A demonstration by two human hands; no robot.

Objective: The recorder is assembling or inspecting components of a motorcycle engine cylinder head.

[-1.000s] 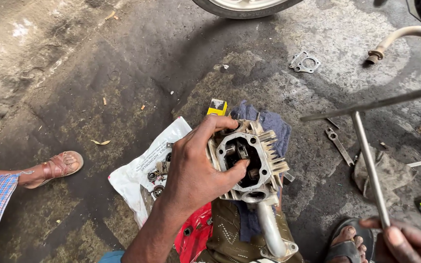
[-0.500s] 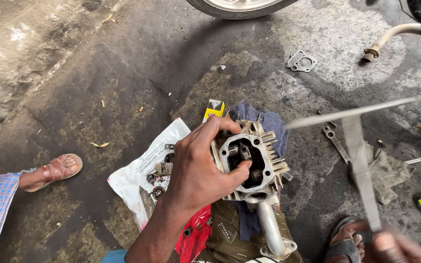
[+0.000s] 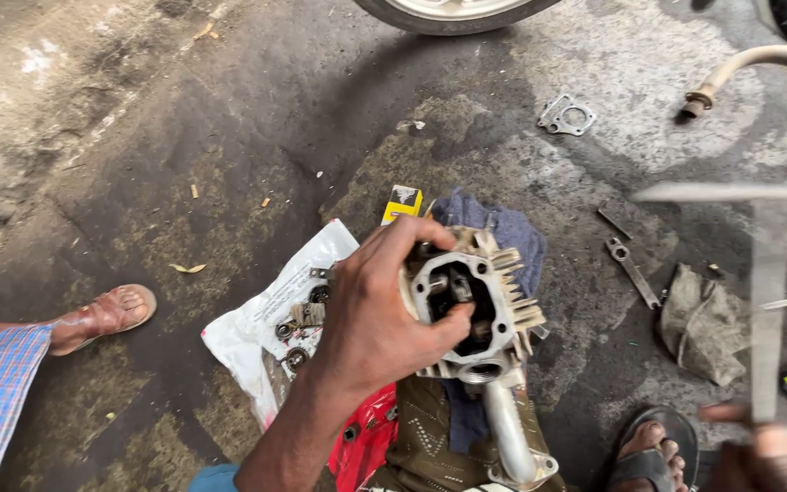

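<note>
Swung upright since half a second ago: T-handle wrench (image 3: 767,273), blurred, gripped low by right hand (image 3: 767,451). Left hand (image 3: 380,314) wrapped around finned cylinder head (image 3: 475,305), thumb inside the bore, wrist bent. Best held steady above blue rag (image 3: 503,228) while aligning wrench squarely.

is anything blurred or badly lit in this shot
In the head view the T-handle wrench and the right hand holding it are smeared by motion blur; the left hand and the finned engine part are sharp; a dark shadow lies on the ground under the wheel.
</note>
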